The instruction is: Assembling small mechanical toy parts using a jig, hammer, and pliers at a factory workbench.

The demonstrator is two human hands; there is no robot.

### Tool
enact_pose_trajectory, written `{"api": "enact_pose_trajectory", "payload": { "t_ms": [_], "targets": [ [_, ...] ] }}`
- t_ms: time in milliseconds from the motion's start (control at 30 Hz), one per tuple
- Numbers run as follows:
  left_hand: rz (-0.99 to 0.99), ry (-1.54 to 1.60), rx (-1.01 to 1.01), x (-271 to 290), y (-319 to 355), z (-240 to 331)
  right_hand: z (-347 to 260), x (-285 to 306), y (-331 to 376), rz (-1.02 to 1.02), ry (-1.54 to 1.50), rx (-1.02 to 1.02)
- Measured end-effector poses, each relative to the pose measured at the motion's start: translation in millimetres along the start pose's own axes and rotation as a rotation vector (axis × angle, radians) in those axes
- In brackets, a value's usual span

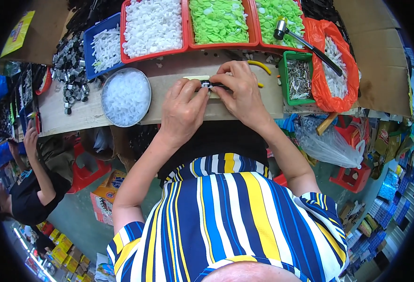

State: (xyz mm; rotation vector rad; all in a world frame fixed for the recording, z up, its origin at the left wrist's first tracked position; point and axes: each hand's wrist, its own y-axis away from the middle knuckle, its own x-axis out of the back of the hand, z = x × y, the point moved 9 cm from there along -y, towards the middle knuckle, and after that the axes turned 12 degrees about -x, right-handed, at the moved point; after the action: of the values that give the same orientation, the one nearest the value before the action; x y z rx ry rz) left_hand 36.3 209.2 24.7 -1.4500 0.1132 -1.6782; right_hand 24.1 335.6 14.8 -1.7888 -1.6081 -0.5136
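Left hand: the left hand, just right of the round metal dish, grips a small black-and-white part between thumb and fingers.
Right hand: the right hand, farther right of the dish, pinches the same part from its other side with thumb and fingertips.
Small part: right of the dish, between the two hands, over a pale block; the fingers cover much of it.
Round metal dish: the dish holds translucent white plastic pieces and sits on the workbench.
Blue tray: the tray is behind the dish, slightly left, with white plastic pieces inside.
Dark metallic blocks: the heap lies left of the dish.
Red trays: behind the dish and rightward, one with white pieces, two with green ones.
Green box: well right of the dish, the box contains silvery pins.
Orange-red bag: farthest right of the dish, the bag is open around white pieces; a hammer lies across it.
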Motion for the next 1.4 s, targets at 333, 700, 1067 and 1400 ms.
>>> {"api": "enact_pose_trajectory", "payload": {
  "t_ms": [333,700,1067,1400],
  "targets": [
    [-0.028,0.034,-0.031,0.3,-5.1,0.7,-6.8,5.9,6.6,-0.031,0.07,0.109],
    [-0.055,0.264,0.01,-3.3,-74.3,-17.6,103.8,125.7,27.0,0.214,0.473,-0.303],
    [-0.107,-0.128,-0.264,-108.5,-185.0,-18.3,112.5,127.4,19.3,0.204,0.433,-0.279],
    [-0.018,0.034,-0.247,-91.8,-183.6,-22.5,107.1,142.8,17.7,0.303,0.138,-0.385]
  ]
}}
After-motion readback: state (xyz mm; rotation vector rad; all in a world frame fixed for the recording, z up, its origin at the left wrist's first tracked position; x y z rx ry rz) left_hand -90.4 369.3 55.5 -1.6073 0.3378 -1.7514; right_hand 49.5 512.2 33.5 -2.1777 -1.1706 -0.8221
